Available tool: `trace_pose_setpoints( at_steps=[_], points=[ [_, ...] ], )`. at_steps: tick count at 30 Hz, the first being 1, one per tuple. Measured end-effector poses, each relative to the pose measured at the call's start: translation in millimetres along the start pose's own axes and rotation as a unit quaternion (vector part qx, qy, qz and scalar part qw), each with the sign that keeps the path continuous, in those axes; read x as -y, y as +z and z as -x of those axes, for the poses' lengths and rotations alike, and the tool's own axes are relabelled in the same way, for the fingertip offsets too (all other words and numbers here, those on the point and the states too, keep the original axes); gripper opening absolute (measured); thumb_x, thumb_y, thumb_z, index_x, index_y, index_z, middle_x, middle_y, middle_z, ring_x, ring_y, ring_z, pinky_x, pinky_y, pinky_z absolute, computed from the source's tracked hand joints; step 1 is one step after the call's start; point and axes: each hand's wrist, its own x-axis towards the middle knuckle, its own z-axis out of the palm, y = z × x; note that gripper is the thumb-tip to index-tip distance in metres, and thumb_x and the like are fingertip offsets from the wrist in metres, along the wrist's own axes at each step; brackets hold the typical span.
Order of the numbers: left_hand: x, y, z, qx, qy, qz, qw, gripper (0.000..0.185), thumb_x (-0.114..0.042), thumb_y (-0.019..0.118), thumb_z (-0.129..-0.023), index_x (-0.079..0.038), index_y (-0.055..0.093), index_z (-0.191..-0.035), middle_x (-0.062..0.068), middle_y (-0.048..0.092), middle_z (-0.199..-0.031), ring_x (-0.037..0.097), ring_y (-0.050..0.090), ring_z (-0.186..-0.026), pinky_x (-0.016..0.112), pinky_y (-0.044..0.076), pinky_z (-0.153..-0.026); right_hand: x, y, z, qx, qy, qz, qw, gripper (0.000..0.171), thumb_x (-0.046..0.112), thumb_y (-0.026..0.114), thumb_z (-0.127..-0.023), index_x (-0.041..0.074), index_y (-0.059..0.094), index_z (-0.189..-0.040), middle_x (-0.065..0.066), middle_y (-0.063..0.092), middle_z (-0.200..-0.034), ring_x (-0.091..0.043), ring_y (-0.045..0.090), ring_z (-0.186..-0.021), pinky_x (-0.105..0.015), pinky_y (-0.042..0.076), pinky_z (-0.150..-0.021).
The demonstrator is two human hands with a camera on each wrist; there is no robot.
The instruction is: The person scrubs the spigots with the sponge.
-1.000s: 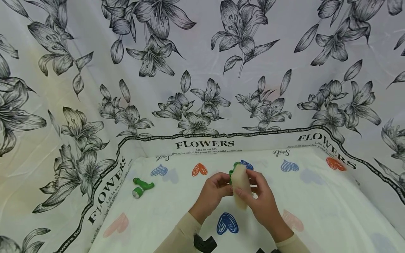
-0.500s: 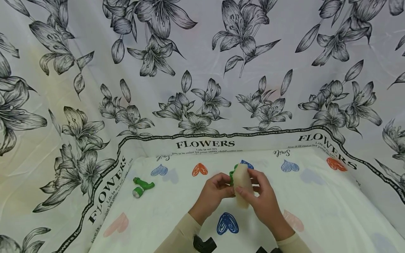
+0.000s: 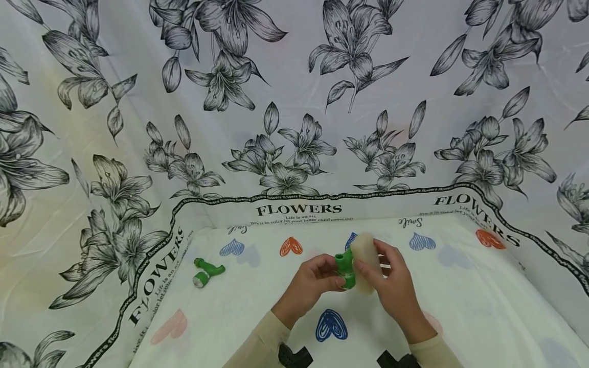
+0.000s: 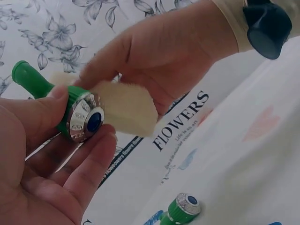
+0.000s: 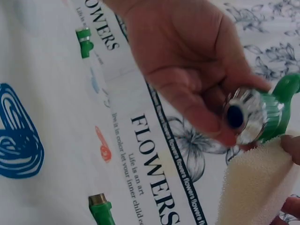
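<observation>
While the left hand (image 3: pixel 309 280) pinches a stiff-looking green tap (image 3: pixel 345 267) low in mid-frame, surest held, I'd guess, behind its silver collar (image 4: pixel 78 121), the right hand (image 3: pixel 397 289) grips a light, soft-looking sponge (image 3: pixel 365 254)

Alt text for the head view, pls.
A person's left grip holds a green fitting while the right grip holds a cream sponge next to it. Another fitting lies off to the left on a white heart-printed cloth.

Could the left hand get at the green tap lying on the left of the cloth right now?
Probably not until freed: the left hand is pinching another green tap. Otherwise, nothing visible blocks its way to the lying tap.
</observation>
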Motion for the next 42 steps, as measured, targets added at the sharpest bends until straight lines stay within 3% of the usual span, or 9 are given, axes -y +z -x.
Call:
trace_pose_setpoints(
  at_steps=[4, 9, 24, 33, 42],
  points=[
    [-0.5, 0.9, -0.5, 0.011, 0.003, 0.000, 0.9999, 0.027, -0.004, 0.074, -0.105, 0.005, 0.066, -0.130, 0.014, 0.073, -0.123, 0.025, 0.076, -0.107, 0.046, 0.063, -0.095, -3, -1, 1, -0.002, 0.015, -0.003, 1.000, 0.067, 0.032, 0.079, -0.104, 0.005, 0.050, -0.158, -0.009, 0.056, -0.141, -0.026, 0.056, -0.120, -0.026, 0.053, -0.092],
    [0.5, 0.7, -1.0, 0.001, 0.001, -0.003, 1.0000, 0.028, -0.003, 0.073, -0.105, 0.004, 0.067, -0.131, 0.014, 0.074, -0.124, 0.024, 0.076, -0.106, 0.047, 0.064, -0.094, -2, 1, 3, 0.014, 0.003, -0.006, 1.000, 0.065, 0.029, 0.078, -0.104, 0.005, 0.050, -0.158, -0.009, 0.055, -0.143, -0.026, 0.057, -0.120, -0.027, 0.054, -0.094],
    [5.9, 4.4, -1.4, -0.076, -0.018, -0.047, 0.9958, 0.021, -0.007, 0.077, -0.103, -0.005, 0.072, -0.124, 0.012, 0.073, -0.119, 0.030, 0.075, -0.110, 0.040, 0.064, -0.092, 18, 12, 14, 0.049, -0.023, -0.057, 0.997, 0.063, 0.019, 0.081, -0.101, 0.010, 0.053, -0.157, -0.004, 0.059, -0.139, -0.029, 0.058, -0.121, -0.034, 0.056, -0.097],
    [6.4, 2.8, -1.2, -0.053, -0.017, -0.034, 0.9979, 0.024, -0.007, 0.077, -0.103, -0.003, 0.071, -0.126, 0.012, 0.074, -0.119, 0.027, 0.076, -0.106, 0.042, 0.065, -0.091, 10, 8, 9, 0.046, -0.022, -0.028, 0.998, 0.062, 0.024, 0.080, -0.103, 0.008, 0.053, -0.156, -0.007, 0.058, -0.143, -0.028, 0.058, -0.120, -0.036, 0.056, -0.097],
    [2.5, 5.1, 0.9, -0.019, -0.010, -0.030, 0.9993, 0.023, -0.003, 0.076, -0.103, 0.000, 0.071, -0.125, 0.012, 0.074, -0.119, 0.025, 0.077, -0.103, 0.042, 0.065, -0.090, -5, -2, 3, 0.035, 0.015, -0.022, 0.999, 0.065, 0.030, 0.078, -0.105, 0.005, 0.050, -0.158, -0.010, 0.057, -0.143, -0.030, 0.057, -0.120, -0.034, 0.056, -0.094]
  ],
)
